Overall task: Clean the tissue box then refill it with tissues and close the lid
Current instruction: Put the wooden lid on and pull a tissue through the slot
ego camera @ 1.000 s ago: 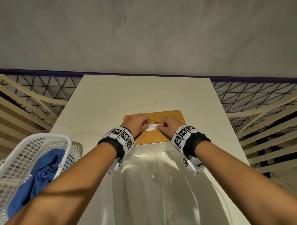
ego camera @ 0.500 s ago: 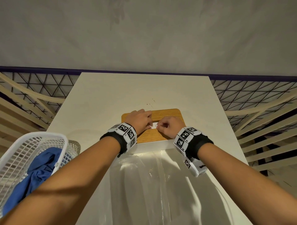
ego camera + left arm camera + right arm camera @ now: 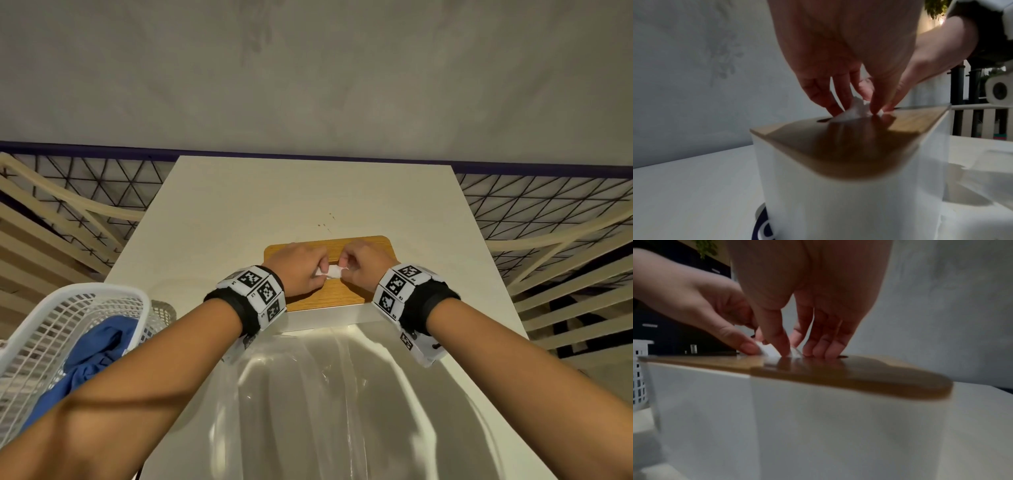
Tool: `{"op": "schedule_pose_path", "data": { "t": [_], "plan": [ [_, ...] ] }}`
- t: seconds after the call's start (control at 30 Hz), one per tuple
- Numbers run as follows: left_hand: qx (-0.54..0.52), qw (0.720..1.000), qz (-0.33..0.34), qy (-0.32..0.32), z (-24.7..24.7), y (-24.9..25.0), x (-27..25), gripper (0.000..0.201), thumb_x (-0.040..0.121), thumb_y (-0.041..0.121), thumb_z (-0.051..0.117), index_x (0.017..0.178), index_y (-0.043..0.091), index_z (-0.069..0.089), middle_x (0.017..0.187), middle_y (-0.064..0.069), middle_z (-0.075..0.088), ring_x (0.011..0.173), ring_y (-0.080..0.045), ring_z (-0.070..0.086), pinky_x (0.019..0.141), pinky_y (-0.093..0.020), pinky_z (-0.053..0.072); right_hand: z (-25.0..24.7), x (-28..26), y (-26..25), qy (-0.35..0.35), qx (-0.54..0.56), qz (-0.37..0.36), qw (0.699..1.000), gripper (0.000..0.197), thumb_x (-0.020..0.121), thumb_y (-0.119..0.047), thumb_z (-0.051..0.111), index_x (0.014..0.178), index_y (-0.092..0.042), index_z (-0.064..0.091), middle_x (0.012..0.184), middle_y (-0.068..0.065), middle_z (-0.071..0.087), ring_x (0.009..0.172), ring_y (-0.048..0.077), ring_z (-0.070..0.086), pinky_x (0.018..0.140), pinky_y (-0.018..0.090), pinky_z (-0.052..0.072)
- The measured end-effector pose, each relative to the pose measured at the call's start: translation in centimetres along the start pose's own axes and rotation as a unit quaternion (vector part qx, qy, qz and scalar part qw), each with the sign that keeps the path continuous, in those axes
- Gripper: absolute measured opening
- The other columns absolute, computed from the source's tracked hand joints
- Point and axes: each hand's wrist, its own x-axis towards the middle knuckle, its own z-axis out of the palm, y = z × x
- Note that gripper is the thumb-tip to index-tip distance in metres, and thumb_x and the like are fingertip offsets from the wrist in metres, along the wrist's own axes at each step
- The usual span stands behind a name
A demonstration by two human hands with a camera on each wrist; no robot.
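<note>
Tissue [image 3: 331,272] pinched by both hands' curled fingers [image 3: 840,95] above lid [image 3: 373,245].

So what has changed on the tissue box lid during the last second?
More tissue now stands out of the slot in the wooden lid, pinched by the left hand and right hand. The lid, white box and basket stayed put.

Your left hand [image 3: 838,53]: fingertips pinch tissue [image 3: 855,110] at lid slot | your right hand [image 3: 920,65]: fingertips on same tissue | wooden lid [image 3: 849,146]: seated on white tissue box [image 3: 849,203] | table [image 3: 694,186]: beneath box
</note>
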Motion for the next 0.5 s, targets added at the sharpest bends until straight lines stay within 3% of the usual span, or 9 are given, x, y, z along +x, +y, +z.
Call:
{"op": "schedule_pose_path", "data": {
  "t": [0.1, 0.2, 0.27, 0.33, 0.4, 0.5],
  "plan": [
    [-0.016, 1.0, -0.026, -0.001, -0.5, -0.5, 0.1, 0.035, 0.083, 0.035, 0.061, 0.113, 0.02, 0.052, 0.093, 0.003, 0.056, 0.097, -0.02, 0.054, 0.081, -0.029, 0.039, -0.3, 0.1, 0.1, 0.0, 0.016, -0.024, 1.0, 0.013, 0.077, -0.006, 0.066, 0.088, -0.001, 0.064, 0.085, 0.001, 0.047, 0.079, 0.015, 0.043, 0.058, 0.02, 0.031],
    [0.05, 0.999, -0.014, -0.002, -1.2, -1.1, 0.0, 0.03, 0.084, 0.04, 0.06, 0.108, 0.022, 0.057, 0.087, 0.007, 0.056, 0.099, -0.016, 0.048, 0.083, -0.028, 0.033, -0.5, 0.0, 0.4, 0.003, 0.051, -0.022, 0.998, 0.011, 0.073, -0.005, 0.069, 0.083, -0.002, 0.067, 0.084, 0.006, 0.058, 0.079, 0.019, 0.05, 0.067, 0.026, 0.04],
    [0.092, 0.996, -0.003, -0.004, -1.4, -1.4, -0.1, 0.028, 0.084, 0.044, 0.057, 0.101, 0.021, 0.06, 0.095, 0.006, 0.063, 0.102, -0.016, 0.047, 0.084, -0.028, 0.032, -0.7, -0.2, 0.5, 0.005, 0.085, -0.018, 0.996, 0.009, 0.072, -0.004, 0.07, 0.08, -0.003, 0.068, 0.083, 0.009, 0.067, 0.081, 0.025, 0.056, 0.075, 0.032, 0.047],
    [0.102, 0.995, -0.002, -0.007, -1.4, -1.6, -0.2, 0.028, 0.085, 0.045, 0.056, 0.099, 0.021, 0.061, 0.1, 0.005, 0.065, 0.103, -0.017, 0.046, 0.084, -0.028, 0.031, -0.8, -0.5, 0.6, 0.001, 0.077, -0.019, 0.997, 0.009, 0.073, -0.005, 0.07, 0.082, -0.004, 0.068, 0.068, -0.001, 0.059, 0.074, 0.023, 0.052, 0.067, 0.024, 0.043],
    [0.087, 0.996, -0.01, -0.005, -1.3, -1.7, -0.2, 0.029, 0.084, 0.045, 0.057, 0.101, 0.022, 0.06, 0.1, 0.005, 0.065, 0.102, -0.016, 0.047, 0.085, -0.028, 0.032, -0.9, -0.5, 0.7, -0.001, 0.058, -0.03, 0.998, 0.01, 0.075, -0.006, 0.07, 0.085, -0.004, 0.068, 0.065, -0.005, 0.051, 0.072, 0.017, 0.048, 0.06, 0.017, 0.036],
    [0.033, 0.999, -0.017, 0.009, -1.3, -1.5, -0.3, 0.034, 0.084, 0.04, 0.06, 0.112, 0.023, 0.054, 0.101, 0.004, 0.063, 0.098, -0.015, 0.05, 0.086, -0.027, 0.035, -1.0, -0.3, 1.0, -0.007, 0.064, -0.032, 0.997, 0.011, 0.077, -0.01, 0.07, 0.085, -0.006, 0.065, 0.075, 0.0, 0.053, 0.074, 0.016, 0.049, 0.069, 0.026, 0.041]
  ]
}}
